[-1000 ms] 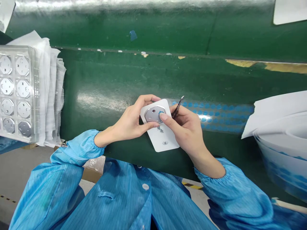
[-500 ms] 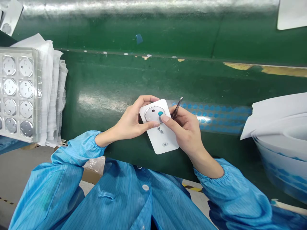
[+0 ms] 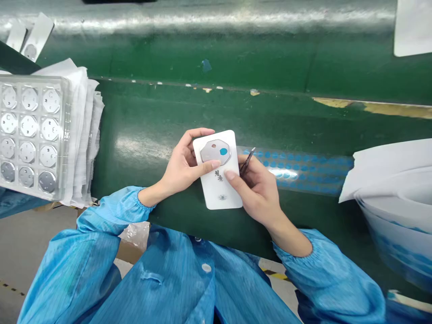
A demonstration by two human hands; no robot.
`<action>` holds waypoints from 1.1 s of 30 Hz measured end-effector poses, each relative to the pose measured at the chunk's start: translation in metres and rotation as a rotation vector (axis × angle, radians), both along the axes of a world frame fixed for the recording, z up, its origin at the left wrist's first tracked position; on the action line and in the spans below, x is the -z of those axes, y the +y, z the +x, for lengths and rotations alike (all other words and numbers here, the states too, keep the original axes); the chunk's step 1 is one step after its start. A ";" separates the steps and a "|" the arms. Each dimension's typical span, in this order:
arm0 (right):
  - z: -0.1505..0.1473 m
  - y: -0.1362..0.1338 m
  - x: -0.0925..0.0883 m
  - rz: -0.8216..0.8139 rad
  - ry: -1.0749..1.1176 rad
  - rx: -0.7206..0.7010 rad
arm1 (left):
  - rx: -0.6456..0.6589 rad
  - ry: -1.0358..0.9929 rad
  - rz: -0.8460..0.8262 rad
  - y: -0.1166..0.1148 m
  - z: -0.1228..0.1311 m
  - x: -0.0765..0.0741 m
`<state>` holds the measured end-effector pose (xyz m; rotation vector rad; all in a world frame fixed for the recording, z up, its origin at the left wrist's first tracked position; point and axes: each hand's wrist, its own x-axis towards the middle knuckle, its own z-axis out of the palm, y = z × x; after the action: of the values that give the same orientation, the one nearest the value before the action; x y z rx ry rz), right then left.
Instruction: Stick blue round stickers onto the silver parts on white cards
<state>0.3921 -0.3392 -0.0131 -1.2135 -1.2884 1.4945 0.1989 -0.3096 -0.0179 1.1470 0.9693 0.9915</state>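
My left hand [image 3: 184,164] grips the left side of a white rounded panel [image 3: 227,191], its thumb lying across the front. Set in the panel's upper part is a silver octagonal plate [image 3: 206,155]. It bears a round blue sticker [image 3: 223,151] and a small dark hole. My right hand [image 3: 258,189] is closed on the panel's right edge, thumb tip pressed on the white face below the plate. Dark tweezers [image 3: 249,159] are also held in it, tips pointing up and away. Behind that hand lies a clear strip of blue round stickers [image 3: 310,173].
At left, a clear plastic tray [image 3: 64,135] of octagonal plates sits beside stacked white sheets [image 3: 79,130]. A large white roll [image 3: 401,184] with blue dots stands at right. More white panels [image 3: 38,36] lie at the far left. The green bench [image 3: 151,112] has a chipped ledge.
My right thumb has slid down off the blue sticker onto the white face, so the sticker now shows whole and flat. The panel has turned slightly more upright.
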 end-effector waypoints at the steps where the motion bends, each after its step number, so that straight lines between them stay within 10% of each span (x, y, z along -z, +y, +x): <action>1: -0.001 -0.002 0.003 0.028 -0.018 -0.020 | -0.018 -0.068 -0.051 0.000 0.001 0.000; 12: -0.007 -0.008 0.010 0.280 -0.218 -0.081 | -0.166 -0.329 -0.154 -0.012 0.016 -0.001; 21: -0.008 -0.011 0.011 0.050 -0.075 -0.130 | -0.268 -0.442 -0.256 -0.003 0.009 -0.011; 33: -0.016 -0.005 0.011 0.167 -0.075 -0.160 | -0.450 -0.383 -0.336 0.013 -0.006 -0.016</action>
<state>0.3759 -0.3438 -0.0243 -1.0882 -1.5595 1.4311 0.1926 -0.2963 -0.0019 0.4402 1.0490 1.2895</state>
